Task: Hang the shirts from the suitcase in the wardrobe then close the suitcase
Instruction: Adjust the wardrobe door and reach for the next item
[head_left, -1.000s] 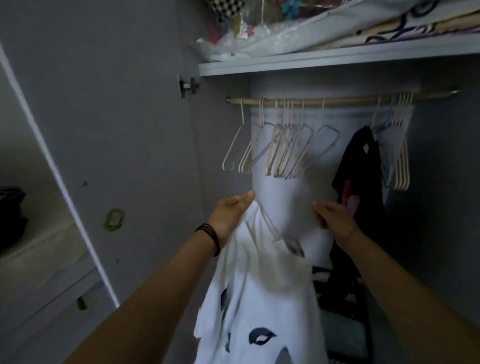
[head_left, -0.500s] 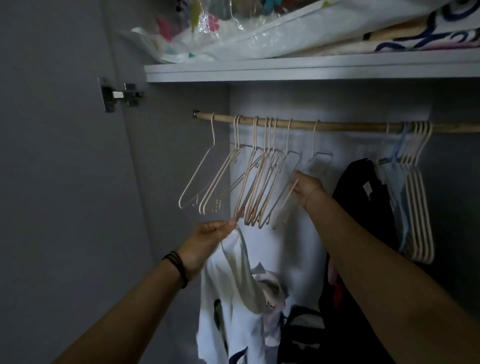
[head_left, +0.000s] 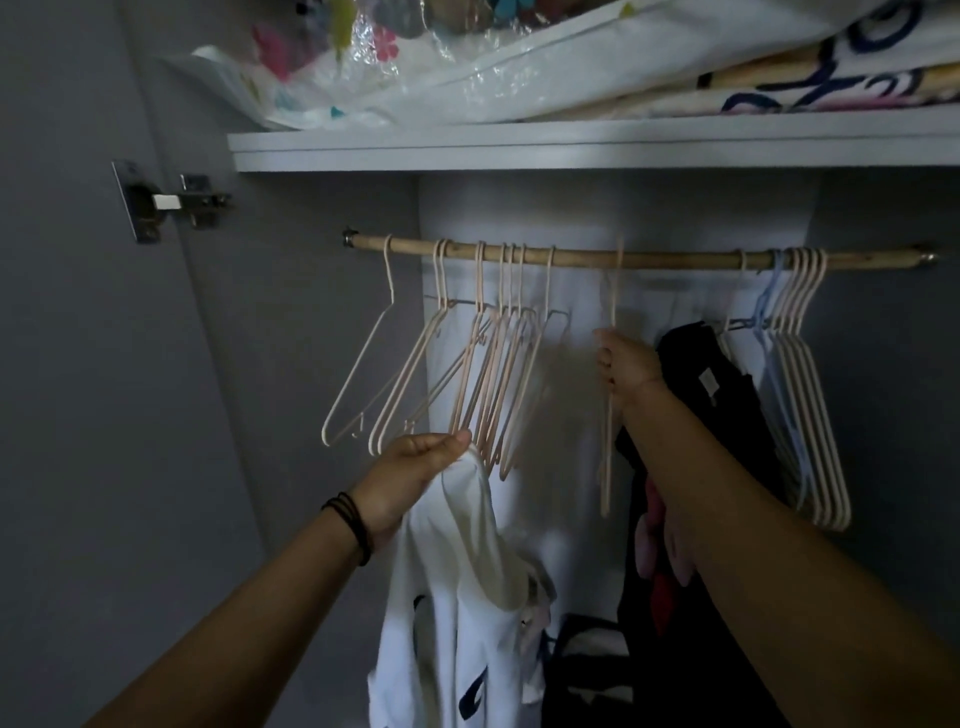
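I am facing the open wardrobe. My left hand (head_left: 410, 467) grips a white shirt with dark prints (head_left: 457, 597) by its top, below a bunch of pale pink hangers (head_left: 488, 374). My right hand (head_left: 626, 366) is closed on a single pink hanger (head_left: 607, 447), whose hook sits at the wooden rail (head_left: 649, 258). A black shirt (head_left: 696, 395) hangs on the rail just right of that hand. The suitcase is out of view.
More pink hangers and one light blue one (head_left: 805, 384) hang at the rail's right end. A white shelf (head_left: 571, 145) above holds plastic-wrapped bedding. The open door with its hinge (head_left: 166, 202) stands at the left. Dark items lie on the wardrobe floor.
My right hand has taken one hanger out of the bunch and slid it right along the rail. My left hand has kept hold of the white shirt. The view has closed in on the rail.
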